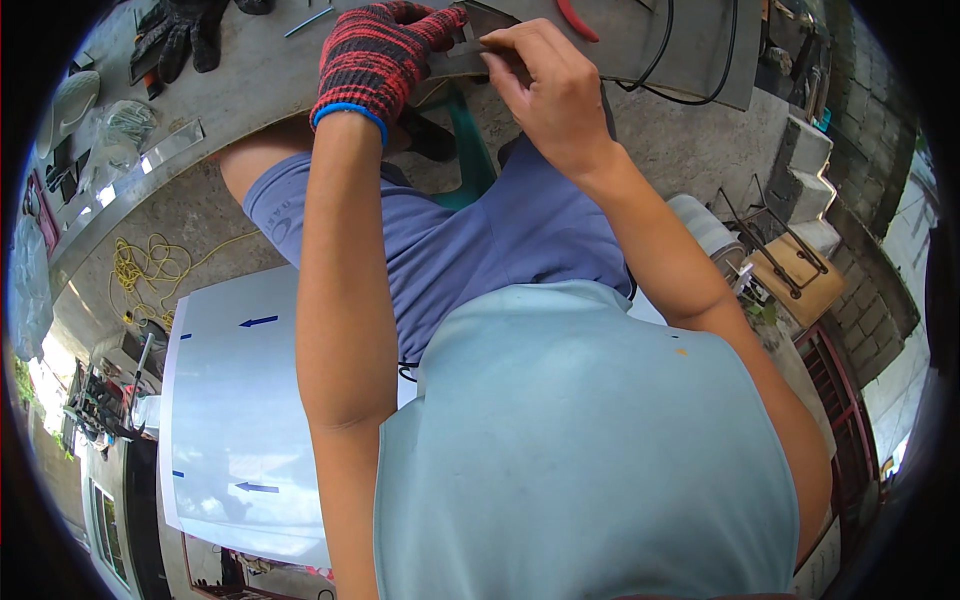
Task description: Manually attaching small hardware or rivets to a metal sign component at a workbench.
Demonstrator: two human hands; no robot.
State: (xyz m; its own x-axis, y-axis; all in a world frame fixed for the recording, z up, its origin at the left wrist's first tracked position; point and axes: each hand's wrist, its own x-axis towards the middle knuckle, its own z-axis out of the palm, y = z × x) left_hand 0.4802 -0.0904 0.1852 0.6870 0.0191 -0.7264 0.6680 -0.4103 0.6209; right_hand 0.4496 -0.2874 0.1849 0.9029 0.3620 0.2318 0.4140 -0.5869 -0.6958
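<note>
My left hand (375,58) wears a red-and-black knit glove with a blue cuff. Its fingers are closed at the table's near edge on a small thin grey strip (464,47), which looks like sheet metal. From the other side, my bare right hand (548,85) pinches the strip's right end between thumb and forefinger. Fingers cover part of the strip, so its full shape is hidden. Just behind it lies a dark flat plate edge (487,17) on the grey table (270,75).
Dark work gloves (190,35), a thin blue rod (309,22) and a clear bag (128,125) lie on the table's left. A red curved handle (576,20) and black cable (690,98) are at right. Below stand a green stool (468,150) and tangled yellow cord (150,268).
</note>
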